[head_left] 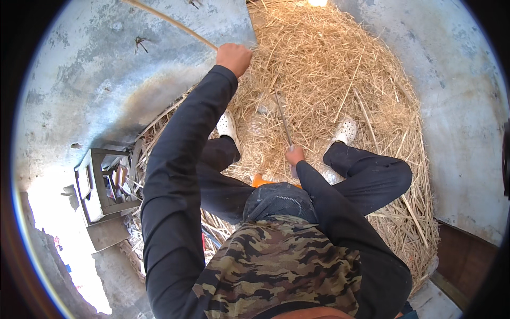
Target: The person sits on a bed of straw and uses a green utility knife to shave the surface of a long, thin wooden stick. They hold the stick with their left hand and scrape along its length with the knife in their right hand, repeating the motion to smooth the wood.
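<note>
My left hand [234, 58] is raised at the far left, closed round the end of a long pale stick [172, 22]. From that fist the stick runs up and left across the grey wall. Lower down, between my knees, my right hand [295, 154] grips a thin dark rod-like tool [282, 118]. Its length points away from me, and its far end lies over the straw [324, 69]; whether it has a blade edge I cannot tell. The two hands are well apart.
Grey walls [446, 80] rise on both sides. My white perforated clogs [346, 131] rest on the straw, legs bent apart. Something orange [260, 181] shows between my thighs. An old wooden frame [98, 186] with clutter stands at left, beside a bright opening [64, 239].
</note>
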`<state>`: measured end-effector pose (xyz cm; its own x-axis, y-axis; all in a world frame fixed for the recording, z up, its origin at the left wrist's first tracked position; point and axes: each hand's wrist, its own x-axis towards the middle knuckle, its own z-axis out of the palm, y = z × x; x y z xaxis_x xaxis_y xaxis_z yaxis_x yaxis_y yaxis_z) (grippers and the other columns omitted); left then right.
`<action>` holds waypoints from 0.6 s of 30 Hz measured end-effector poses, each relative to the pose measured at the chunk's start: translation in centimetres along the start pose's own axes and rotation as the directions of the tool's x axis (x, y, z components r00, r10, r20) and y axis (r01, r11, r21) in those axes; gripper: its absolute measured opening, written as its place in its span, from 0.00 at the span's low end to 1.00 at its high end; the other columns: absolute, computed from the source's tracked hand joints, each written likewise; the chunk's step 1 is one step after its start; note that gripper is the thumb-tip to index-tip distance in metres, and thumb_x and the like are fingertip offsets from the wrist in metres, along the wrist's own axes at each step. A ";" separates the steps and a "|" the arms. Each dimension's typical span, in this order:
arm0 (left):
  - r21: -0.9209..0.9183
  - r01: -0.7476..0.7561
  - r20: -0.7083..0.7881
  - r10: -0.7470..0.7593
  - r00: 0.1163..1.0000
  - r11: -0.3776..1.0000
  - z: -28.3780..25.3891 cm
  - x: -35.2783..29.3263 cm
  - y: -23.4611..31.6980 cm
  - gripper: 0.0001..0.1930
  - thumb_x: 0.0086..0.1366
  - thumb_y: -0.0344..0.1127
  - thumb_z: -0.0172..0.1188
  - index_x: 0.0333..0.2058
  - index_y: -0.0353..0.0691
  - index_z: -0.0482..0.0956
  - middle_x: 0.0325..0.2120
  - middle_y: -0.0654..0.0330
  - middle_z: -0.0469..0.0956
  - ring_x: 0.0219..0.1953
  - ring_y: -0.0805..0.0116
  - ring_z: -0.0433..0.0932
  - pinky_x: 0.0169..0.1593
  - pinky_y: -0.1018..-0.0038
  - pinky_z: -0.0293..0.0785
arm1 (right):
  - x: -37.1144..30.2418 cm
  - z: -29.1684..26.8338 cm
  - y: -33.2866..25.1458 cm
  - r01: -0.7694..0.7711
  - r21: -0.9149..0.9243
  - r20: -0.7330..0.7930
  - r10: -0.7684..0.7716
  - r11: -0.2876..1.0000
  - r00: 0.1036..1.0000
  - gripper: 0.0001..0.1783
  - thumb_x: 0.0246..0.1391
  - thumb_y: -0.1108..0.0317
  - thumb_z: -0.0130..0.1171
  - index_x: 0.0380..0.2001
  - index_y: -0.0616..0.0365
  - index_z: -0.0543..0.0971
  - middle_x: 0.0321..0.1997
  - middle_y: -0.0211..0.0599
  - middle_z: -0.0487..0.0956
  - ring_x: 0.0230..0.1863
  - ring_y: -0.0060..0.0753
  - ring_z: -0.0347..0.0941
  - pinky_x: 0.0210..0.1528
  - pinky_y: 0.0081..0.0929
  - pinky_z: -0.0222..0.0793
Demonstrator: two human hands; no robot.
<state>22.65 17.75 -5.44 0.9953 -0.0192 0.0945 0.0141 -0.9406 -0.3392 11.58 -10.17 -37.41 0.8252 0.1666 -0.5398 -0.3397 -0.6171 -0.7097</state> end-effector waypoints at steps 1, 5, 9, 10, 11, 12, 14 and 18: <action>-0.003 0.016 0.003 -0.016 1.000 1.000 0.2 -0.1 -0.1 0.07 0.54 0.31 0.55 0.22 0.43 0.82 0.23 0.54 0.81 0.28 0.55 0.82 0.30 0.62 0.76 | 0.1 -0.1 1.0 -0.144 -0.038 0.033 0.145 0.989 0.989 0.14 0.41 0.66 0.60 0.32 0.64 0.78 0.24 0.50 0.78 0.28 0.46 0.78 0.32 0.37 0.71; 0.012 0.030 0.049 -0.030 0.998 0.999 0.9 -0.9 -1.1 0.06 0.53 0.31 0.57 0.24 0.43 0.83 0.25 0.54 0.81 0.29 0.55 0.82 0.32 0.62 0.76 | 0.4 -1.9 2.1 0.028 -0.105 0.006 -0.028 0.994 1.000 0.14 0.45 0.66 0.59 0.33 0.66 0.77 0.28 0.52 0.79 0.29 0.48 0.78 0.32 0.40 0.71; 0.033 0.023 0.151 -0.027 0.988 0.999 0.9 -1.7 -2.1 0.04 0.53 0.32 0.59 0.25 0.44 0.83 0.25 0.54 0.81 0.31 0.55 0.82 0.32 0.62 0.76 | -0.1 -2.5 -3.7 0.209 0.063 -0.067 -0.205 0.976 0.977 0.12 0.45 0.68 0.59 0.30 0.66 0.75 0.24 0.47 0.78 0.24 0.42 0.77 0.26 0.39 0.71; 0.043 0.009 0.166 -0.016 0.986 0.999 1.2 -2.1 -2.6 0.04 0.53 0.32 0.59 0.25 0.44 0.83 0.25 0.54 0.81 0.30 0.55 0.82 0.32 0.62 0.76 | -1.5 -3.0 -6.0 0.193 0.148 -0.071 -0.184 0.970 0.980 0.11 0.44 0.69 0.59 0.29 0.67 0.74 0.22 0.46 0.77 0.22 0.41 0.76 0.24 0.38 0.70; 0.050 -0.013 0.175 0.004 0.985 0.999 1.4 -2.1 -3.0 0.04 0.53 0.32 0.59 0.25 0.44 0.83 0.25 0.55 0.81 0.30 0.54 0.82 0.32 0.62 0.76 | -2.3 -3.2 -7.0 0.173 0.233 -0.084 -0.157 0.957 0.984 0.11 0.44 0.70 0.59 0.28 0.67 0.74 0.21 0.45 0.76 0.20 0.40 0.75 0.21 0.37 0.69; 0.057 -0.036 0.184 0.025 0.983 0.998 1.7 -2.2 -3.3 0.04 0.53 0.32 0.59 0.25 0.44 0.83 0.25 0.55 0.81 0.30 0.54 0.81 0.32 0.62 0.76 | -2.1 -2.8 -6.5 0.123 0.262 -0.038 -0.117 0.957 0.992 0.10 0.44 0.70 0.59 0.28 0.67 0.73 0.20 0.44 0.76 0.18 0.39 0.74 0.19 0.36 0.68; 0.058 -0.112 0.208 0.097 0.973 0.992 1.6 -2.0 -3.7 0.05 0.53 0.32 0.59 0.25 0.44 0.83 0.24 0.55 0.81 0.30 0.55 0.81 0.32 0.61 0.76 | -0.9 -2.2 -4.7 0.020 0.309 0.042 -0.035 0.951 0.999 0.09 0.44 0.72 0.59 0.27 0.66 0.73 0.18 0.42 0.74 0.15 0.36 0.73 0.15 0.34 0.66; 0.094 -0.187 0.205 0.165 0.965 0.978 2.4 -1.7 -4.7 0.06 0.54 0.33 0.57 0.25 0.44 0.83 0.23 0.55 0.81 0.30 0.54 0.81 0.32 0.60 0.76 | -0.3 -1.3 -2.6 -0.015 0.208 0.053 0.005 0.978 0.999 0.09 0.44 0.72 0.58 0.27 0.66 0.73 0.16 0.42 0.73 0.11 0.35 0.71 0.14 0.35 0.66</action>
<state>21.12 23.02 -6.24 0.9822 -0.1039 -0.1564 -0.1631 -0.8844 -0.4372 12.80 -9.67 -34.81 0.7986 0.2042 -0.5662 -0.4390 -0.4459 -0.7800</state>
